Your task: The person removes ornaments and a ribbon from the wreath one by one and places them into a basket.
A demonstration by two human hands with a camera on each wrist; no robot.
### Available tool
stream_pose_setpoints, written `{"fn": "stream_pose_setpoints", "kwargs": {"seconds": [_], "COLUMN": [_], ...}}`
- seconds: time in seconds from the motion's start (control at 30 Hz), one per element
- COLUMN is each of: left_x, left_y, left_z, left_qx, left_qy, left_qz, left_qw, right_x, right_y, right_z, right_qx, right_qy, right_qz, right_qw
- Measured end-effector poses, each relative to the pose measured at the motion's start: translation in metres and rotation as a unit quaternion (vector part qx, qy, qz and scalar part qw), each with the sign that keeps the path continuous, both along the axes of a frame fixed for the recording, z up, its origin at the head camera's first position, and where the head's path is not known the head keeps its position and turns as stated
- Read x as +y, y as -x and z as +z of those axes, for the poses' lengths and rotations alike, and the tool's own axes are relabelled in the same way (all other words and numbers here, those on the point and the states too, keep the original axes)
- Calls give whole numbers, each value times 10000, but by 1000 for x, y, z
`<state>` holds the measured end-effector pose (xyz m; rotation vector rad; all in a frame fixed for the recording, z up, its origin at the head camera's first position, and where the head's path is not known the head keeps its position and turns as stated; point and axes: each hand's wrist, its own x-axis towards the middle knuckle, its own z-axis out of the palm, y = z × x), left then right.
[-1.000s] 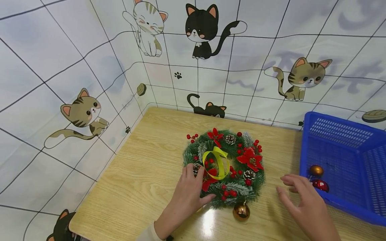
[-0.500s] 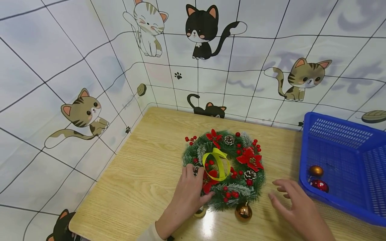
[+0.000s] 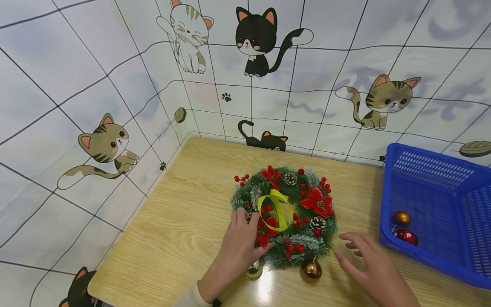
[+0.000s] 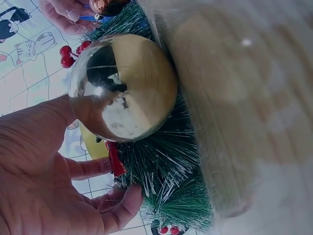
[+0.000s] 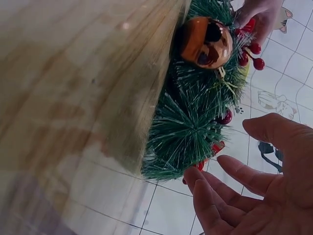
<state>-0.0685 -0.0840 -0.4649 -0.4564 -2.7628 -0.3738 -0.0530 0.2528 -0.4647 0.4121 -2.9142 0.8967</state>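
Observation:
A green Christmas wreath (image 3: 281, 257) with red poinsettias, berries and pinecones lies on the table. My left hand (image 3: 238, 245) grips its left side, fingers curled over the greenery and thumb along the lower edge. A looped yellow ribbon (image 3: 283, 213) stands over the wreath's middle. At its near edge hang a copper bauble (image 3: 311, 271) and a gold bauble (image 3: 255, 271), the latter partly behind my left hand. That gold bauble (image 4: 124, 88) appears large in the left wrist view. My right hand (image 3: 372, 264) hovers right of the wreath, fingers relaxed, holding nothing.
To the right stands a blue plastic basket (image 3: 437, 262) holding an orange bauble (image 3: 402, 218) and a red bauble (image 3: 406, 236). Behind the wooden table (image 3: 165, 238) hangs a cat-print wall covering (image 3: 314, 98), which also runs along the left side.
The wreath has turned slightly under my left hand, its copper bauble shifting right. The gold bauble has come into sight beside my left hand. My right hand has moved left, closer to the wreath.

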Motion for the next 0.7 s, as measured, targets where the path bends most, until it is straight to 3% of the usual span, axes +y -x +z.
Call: {"fn": "stream_pose_setpoints", "kwargs": {"seconds": [0.7], "left_x": [7], "left_y": [6], "left_z": [-2], "left_qx": [283], "left_qy": [95], "left_qz": [183], "left_qw": [9994], "right_x": [-9], "right_y": [-2], "right_z": [0], "right_qx": [-43], "right_qy": [-13], "right_qz": [203], "right_qw": [9998]}}
